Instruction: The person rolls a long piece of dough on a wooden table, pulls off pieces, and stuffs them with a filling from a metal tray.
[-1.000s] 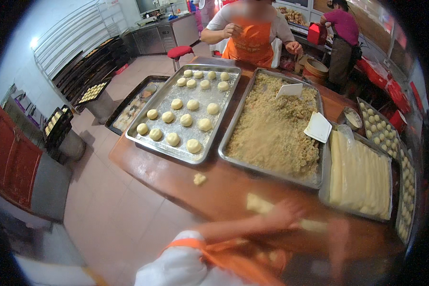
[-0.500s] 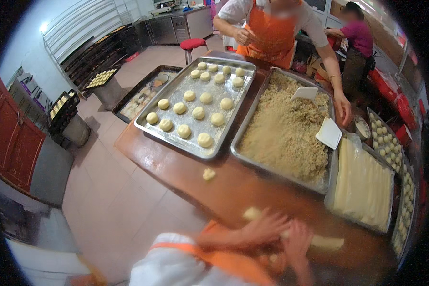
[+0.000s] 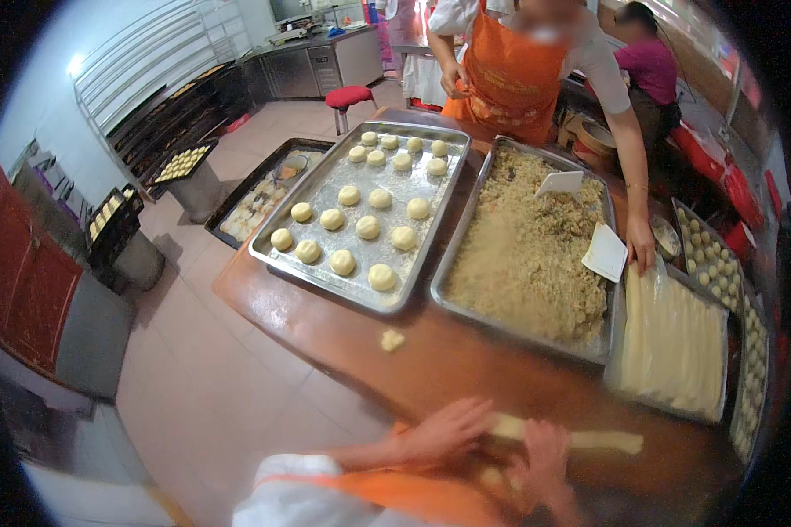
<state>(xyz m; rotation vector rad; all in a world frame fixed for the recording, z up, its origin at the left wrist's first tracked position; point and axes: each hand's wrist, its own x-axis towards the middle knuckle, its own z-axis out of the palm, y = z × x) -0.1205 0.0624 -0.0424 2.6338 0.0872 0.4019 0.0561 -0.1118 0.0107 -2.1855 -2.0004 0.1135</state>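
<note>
A pale dough rope (image 3: 608, 441) lies on the near part of the brown table, running left to right. My left hand (image 3: 453, 429) rests flat over its left end, fingers stretched out, hiding that end. Further right, my right hand (image 3: 543, 457) lies across the rope with its fingers extended. Between the two hands a stretch of the rope shows. Partly hidden behind my right hand, a pale lump (image 3: 494, 479) sits close to my orange apron. A small scrap of dough (image 3: 393, 340) lies apart on the table, beyond my left hand.
Beyond stands a metal tray (image 3: 325, 288) of round dough balls. Beside it is a tray of crumbly filling (image 3: 527, 255) with two white scrapers. At right, a tray holds dough strips (image 3: 672, 347) under plastic; a co-worker's hand (image 3: 641, 244) touches its far edge. More trays of balls stand beyond.
My hands have moved slightly apart, and the rope's left end, visible before, is now under my left hand. The co-worker's hand has moved onto the far edge of the strip tray.
</note>
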